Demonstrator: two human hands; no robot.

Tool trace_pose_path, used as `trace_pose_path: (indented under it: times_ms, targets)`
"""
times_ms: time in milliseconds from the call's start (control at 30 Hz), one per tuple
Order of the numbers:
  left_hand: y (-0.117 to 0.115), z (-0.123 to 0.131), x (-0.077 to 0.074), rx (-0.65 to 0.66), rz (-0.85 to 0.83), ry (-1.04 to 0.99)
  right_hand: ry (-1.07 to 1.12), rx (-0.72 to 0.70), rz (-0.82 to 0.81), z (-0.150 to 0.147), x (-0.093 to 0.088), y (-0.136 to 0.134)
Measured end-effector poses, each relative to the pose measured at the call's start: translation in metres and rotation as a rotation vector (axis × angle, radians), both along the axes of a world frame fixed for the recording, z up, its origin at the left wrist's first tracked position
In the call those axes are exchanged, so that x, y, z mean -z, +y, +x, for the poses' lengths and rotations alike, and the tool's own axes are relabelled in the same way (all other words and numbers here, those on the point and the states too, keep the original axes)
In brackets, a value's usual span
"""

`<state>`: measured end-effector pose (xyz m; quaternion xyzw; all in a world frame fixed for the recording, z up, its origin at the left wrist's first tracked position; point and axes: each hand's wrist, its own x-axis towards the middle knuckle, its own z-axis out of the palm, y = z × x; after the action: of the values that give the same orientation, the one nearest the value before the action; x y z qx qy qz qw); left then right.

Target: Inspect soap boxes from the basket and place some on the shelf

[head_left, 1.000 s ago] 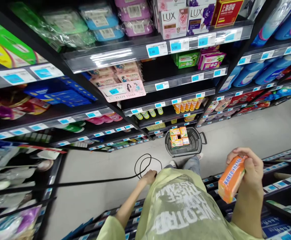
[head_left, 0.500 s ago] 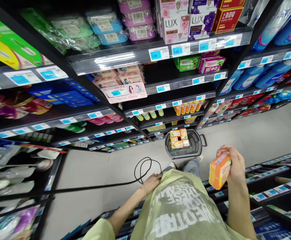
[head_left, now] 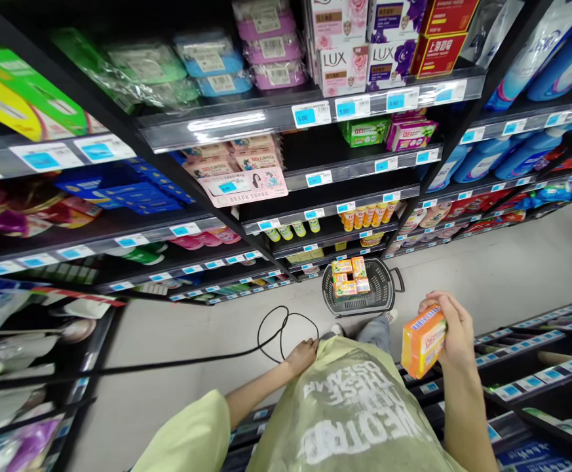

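My right hand [head_left: 455, 328] is closed around an orange and yellow soap pack [head_left: 423, 341], held up to the right of my body. At my waist, my left hand [head_left: 302, 356] rests against the edge of my yellow-green T-shirt [head_left: 349, 406]. Its fingers are curled, and what they hold, if anything, is hidden. On the floor by my feet stands a dark grey shopping basket [head_left: 382, 288] with its handle folded out to the right. Several similar orange soap packs [head_left: 345, 288] lie in its left half.
Ahead are shelves [head_left: 261, 128] of boxed soaps, with pink and purple soap boxes [head_left: 343, 69] at the top. Blue bottles [head_left: 482, 160] stand at right. A black cable [head_left: 187, 360] crosses on the left and loops near my left hand. More shelving [head_left: 536, 380] rises close behind me.
My right hand has shifted slightly left with the soap pack, which has turned a little. The fingers of my left hand look more curled at the T-shirt edge. The view has tilted slightly.
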<state>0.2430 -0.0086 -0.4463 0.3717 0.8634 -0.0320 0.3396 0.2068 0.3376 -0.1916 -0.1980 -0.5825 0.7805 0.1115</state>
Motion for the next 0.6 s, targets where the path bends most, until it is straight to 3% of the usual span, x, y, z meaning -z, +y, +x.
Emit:
trace_pose_path:
  times_ms: [367,600]
  targets:
    - [-0.0026,0.0046,-0.0057,0.032,-0.085,0.021,-0.03,0.021,0.007,0.0005,-0.0053,-0.0029]
    - [-0.0042,-0.0024,-0.0058,0.043,-0.002,0.055,-0.034,0.018,0.028,-0.0033,-0.0081,-0.0054]
